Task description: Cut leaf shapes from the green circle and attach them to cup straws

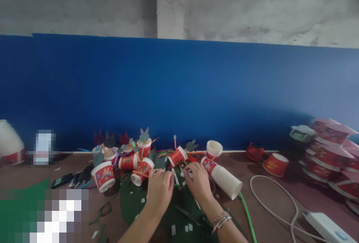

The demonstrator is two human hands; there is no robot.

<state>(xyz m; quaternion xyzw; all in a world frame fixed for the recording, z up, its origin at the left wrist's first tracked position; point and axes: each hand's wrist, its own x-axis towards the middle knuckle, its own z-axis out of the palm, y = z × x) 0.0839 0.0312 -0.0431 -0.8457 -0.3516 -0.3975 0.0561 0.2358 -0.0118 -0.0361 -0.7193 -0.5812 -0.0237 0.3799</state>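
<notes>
My left hand (159,188) and my right hand (198,181) meet over a dark green felt sheet (131,203) near the table's middle. Both have their fingers curled and pinched together on something small and pale between them, too small to name. Just beyond the fingers lies a heap of red and white paper cups (141,157) with coloured straws and green felt shapes stuck in them. A stack of white cups (224,179) lies on its side right of my right hand. A bracelet sits on my right wrist.
Scissors (71,178) lie at the left, another dark pair below my hands. A white cable (276,213) runs to a white box (327,226) at the bottom right. Stacked red bowls (331,149) stand at the far right. A blue wall panel (179,93) backs the table.
</notes>
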